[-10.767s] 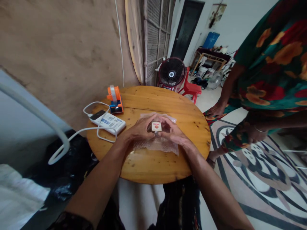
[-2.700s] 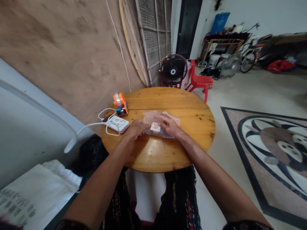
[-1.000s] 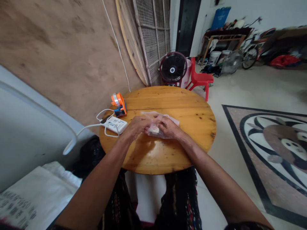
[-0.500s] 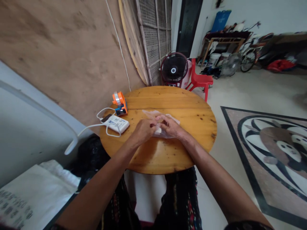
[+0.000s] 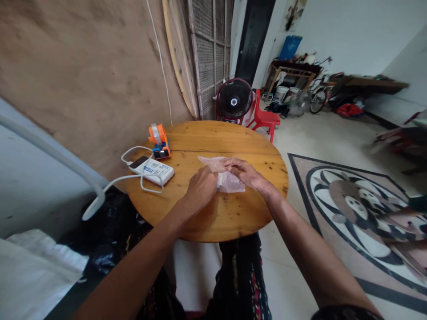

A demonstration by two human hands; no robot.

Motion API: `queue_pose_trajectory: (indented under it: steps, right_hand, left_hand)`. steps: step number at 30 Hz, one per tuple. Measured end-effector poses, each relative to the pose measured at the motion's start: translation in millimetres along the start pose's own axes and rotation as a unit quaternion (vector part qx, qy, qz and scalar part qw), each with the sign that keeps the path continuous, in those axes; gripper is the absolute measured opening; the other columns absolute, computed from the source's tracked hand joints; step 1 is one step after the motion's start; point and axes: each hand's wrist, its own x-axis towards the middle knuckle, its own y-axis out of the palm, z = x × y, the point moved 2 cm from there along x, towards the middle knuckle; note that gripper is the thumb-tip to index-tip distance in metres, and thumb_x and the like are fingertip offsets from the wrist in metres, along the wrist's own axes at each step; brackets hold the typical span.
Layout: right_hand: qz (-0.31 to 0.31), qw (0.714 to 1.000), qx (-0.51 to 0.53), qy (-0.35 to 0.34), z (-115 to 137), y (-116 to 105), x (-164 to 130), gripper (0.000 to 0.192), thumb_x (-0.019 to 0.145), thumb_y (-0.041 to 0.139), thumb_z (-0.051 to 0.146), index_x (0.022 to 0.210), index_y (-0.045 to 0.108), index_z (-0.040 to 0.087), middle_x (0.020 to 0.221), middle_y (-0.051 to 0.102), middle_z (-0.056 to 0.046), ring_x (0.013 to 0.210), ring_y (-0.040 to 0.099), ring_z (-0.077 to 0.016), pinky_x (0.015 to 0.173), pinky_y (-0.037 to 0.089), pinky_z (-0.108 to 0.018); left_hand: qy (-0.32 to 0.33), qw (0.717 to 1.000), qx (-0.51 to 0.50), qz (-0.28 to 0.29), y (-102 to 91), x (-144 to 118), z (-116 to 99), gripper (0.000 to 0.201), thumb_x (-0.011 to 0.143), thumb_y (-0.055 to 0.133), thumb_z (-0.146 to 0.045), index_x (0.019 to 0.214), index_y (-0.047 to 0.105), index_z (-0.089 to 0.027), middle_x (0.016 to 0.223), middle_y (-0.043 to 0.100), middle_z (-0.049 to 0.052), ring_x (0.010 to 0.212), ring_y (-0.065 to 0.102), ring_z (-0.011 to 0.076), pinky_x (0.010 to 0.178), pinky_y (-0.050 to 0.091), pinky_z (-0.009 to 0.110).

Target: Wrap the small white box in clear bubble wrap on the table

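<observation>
A crumpled sheet of clear, pinkish bubble wrap [image 5: 233, 183] lies on the round wooden table [image 5: 220, 224]. Something small and whitish shows within its left part, too indistinct to name. My left hand [image 5: 203, 184] is closed at the wrap's left edge, its fingertips partly hidden behind the knuckles. Over the right side, my right hand [image 5: 245, 172] rests with fingers stretched out to the left, touching the plastic.
Left on the tabletop stand an orange and blue tape dispenser [image 5: 159, 141] and a white power bank [image 5: 153, 171] with white cables. Beyond the far edge are a dark red fan [image 5: 234, 101] and a red plastic chair [image 5: 267, 118]. A wall rises at the left.
My right hand has opened from a pinch and slid slightly right, uncovering more of the wrap. The left hand stays at the left edge. The view has turned a little to the right.
</observation>
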Motion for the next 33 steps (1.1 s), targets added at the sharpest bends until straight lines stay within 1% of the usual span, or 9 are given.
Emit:
queue_pose_trajectory:
  steps: [3, 5, 9, 14, 17, 22, 26, 30, 33]
  right_hand:
    - [-0.016, 0.999, -0.031, 0.027, 3, -3, -13, 0.025, 0.083, 0.057, 0.035, 0.101, 0.062, 0.019, 0.103, 0.063, -0.005, 0.082, 0.058, -0.0157, 0.073, 0.046, -0.029]
    - [-0.049, 0.993, -0.098, 0.039, 3, -4, -23, 0.027, 0.081, 0.059, 0.034, 0.103, 0.061, 0.018, 0.106, 0.063, -0.006, 0.085, 0.059, -0.0173, 0.075, 0.047, -0.031]
    - [-0.117, 0.956, -0.254, 0.094, -1, -3, -37, 0.032, 0.077, 0.065, 0.031, 0.106, 0.059, 0.018, 0.104, 0.063, -0.008, 0.089, 0.059, -0.0205, 0.08, 0.046, -0.034]
    - [-0.133, 0.923, -0.32, 0.168, -4, -2, -41, 0.032, 0.078, 0.067, 0.035, 0.102, 0.059, 0.016, 0.091, 0.066, -0.007, 0.084, 0.059, -0.0205, 0.076, 0.044, -0.032]
    - [-0.132, 0.903, -0.351, 0.209, 1, -2, -40, 0.029, 0.079, 0.066, 0.039, 0.097, 0.06, 0.017, 0.089, 0.067, -0.007, 0.082, 0.061, -0.0208, 0.073, 0.042, -0.031]
    - [-0.114, 0.892, -0.34, 0.274, 6, -2, -39, 0.038, 0.078, 0.066, 0.041, 0.107, 0.059, 0.019, 0.091, 0.07, -0.008, 0.086, 0.064, -0.024, 0.074, 0.042, -0.033]
    - [-0.113, 0.895, -0.322, 0.288, 7, -2, -43, 0.03, 0.073, 0.07, 0.041, 0.093, 0.064, 0.019, 0.086, 0.069, -0.01, 0.084, 0.064, -0.0256, 0.073, 0.042, -0.034]
    - [-0.131, 0.911, -0.274, 0.278, 1, -1, -50, 0.021, 0.07, 0.068, 0.028, 0.089, 0.065, 0.019, 0.077, 0.066, -0.006, 0.074, 0.062, -0.0206, 0.066, 0.04, -0.03]
    - [-0.165, 0.929, -0.198, 0.264, -5, -1, -54, 0.02, 0.068, 0.063, 0.021, 0.088, 0.064, 0.018, 0.071, 0.063, -0.002, 0.064, 0.057, -0.0154, 0.058, 0.037, -0.026]
  left_hand:
    - [0.001, 0.998, 0.061, -0.013, -2.2, -2, -4, 0.035, 0.094, 0.035, -0.017, 0.104, 0.068, -0.014, 0.103, 0.062, 0.015, 0.098, 0.06, 0.0265, 0.083, 0.047, 0.037]
    - [0.001, 0.997, 0.075, -0.01, -3.8, -2, -5, 0.034, 0.093, 0.037, -0.017, 0.101, 0.07, -0.014, 0.1, 0.062, 0.014, 0.095, 0.061, 0.0264, 0.08, 0.048, 0.036]
    - [0.006, 0.997, 0.078, -0.01, -6.9, -1, -5, 0.033, 0.092, 0.039, -0.016, 0.099, 0.071, -0.014, 0.1, 0.064, 0.015, 0.095, 0.062, 0.0265, 0.08, 0.047, 0.036]
    - [0.028, 0.997, 0.074, -0.015, -8.0, 0, -4, 0.033, 0.091, 0.04, -0.014, 0.101, 0.071, -0.013, 0.103, 0.065, 0.016, 0.099, 0.061, 0.0263, 0.085, 0.046, 0.036]
    - [0.027, 0.997, 0.065, -0.018, -8.1, 1, -3, 0.034, 0.093, 0.039, -0.021, 0.099, 0.072, -0.013, 0.102, 0.065, 0.016, 0.097, 0.062, 0.0268, 0.083, 0.047, 0.037]
    - [0.002, 0.998, 0.049, -0.026, -11.2, 2, -5, 0.034, 0.092, 0.044, -0.033, 0.096, 0.073, -0.014, 0.1, 0.067, 0.015, 0.096, 0.064, 0.0272, 0.082, 0.048, 0.036]
    - [-0.01, 0.999, 0.031, -0.017, -13.6, 2, -6, 0.034, 0.091, 0.045, -0.033, 0.101, 0.072, -0.015, 0.104, 0.067, 0.015, 0.099, 0.063, 0.0272, 0.083, 0.049, 0.036]
    - [-0.018, 0.999, 0.031, -0.013, -15.0, 2, -8, 0.034, 0.09, 0.046, -0.033, 0.102, 0.071, -0.015, 0.105, 0.068, 0.015, 0.099, 0.064, 0.0276, 0.083, 0.049, 0.036]
    - [-0.016, 0.999, 0.032, -0.015, -16.2, 2, -8, 0.032, 0.089, 0.046, -0.033, 0.101, 0.071, -0.015, 0.105, 0.068, 0.016, 0.099, 0.065, 0.0281, 0.082, 0.05, 0.036]
